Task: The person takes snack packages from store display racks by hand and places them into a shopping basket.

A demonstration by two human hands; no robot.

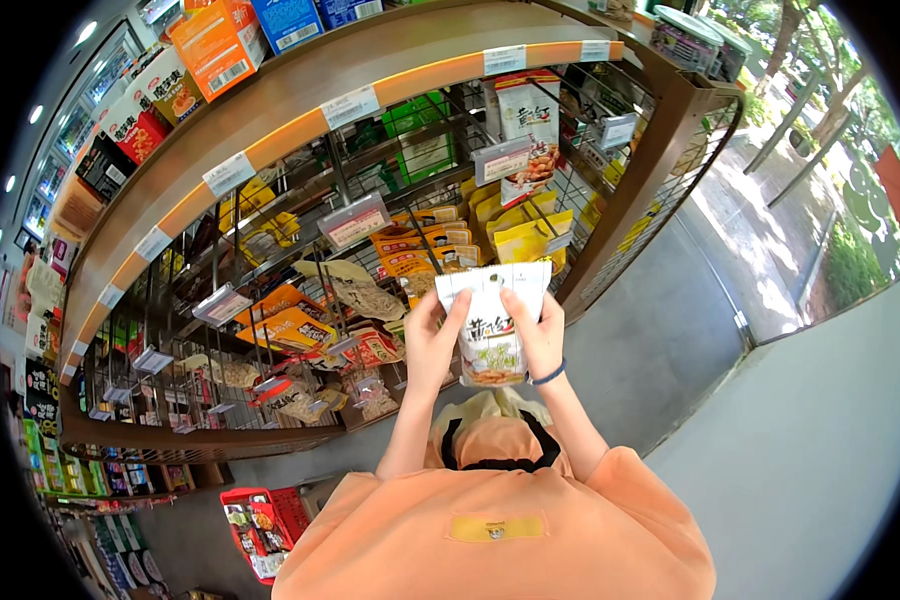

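A white bag of packaged peanuts (493,345) is held upright in front of my chest, printed side facing me. On its left edge my left hand (433,337) grips it, thumb across the front. My right hand (541,334) pinches the opposite edge the same way, a dark blue band around that wrist. Just beyond the bag, yellow snack bags (529,232) and orange snack bags (427,244) hang on metal hooks. A similar white and red bag (529,135) hangs higher up on the rack.
The wire display rack (630,187) curves across the front, with price tags on its hooks and upper shelf edge (349,105). Boxes, including an orange box (217,52), stand on top. A red basket (289,514) holding packets sits at lower left. A glass panel (787,225) is at right.
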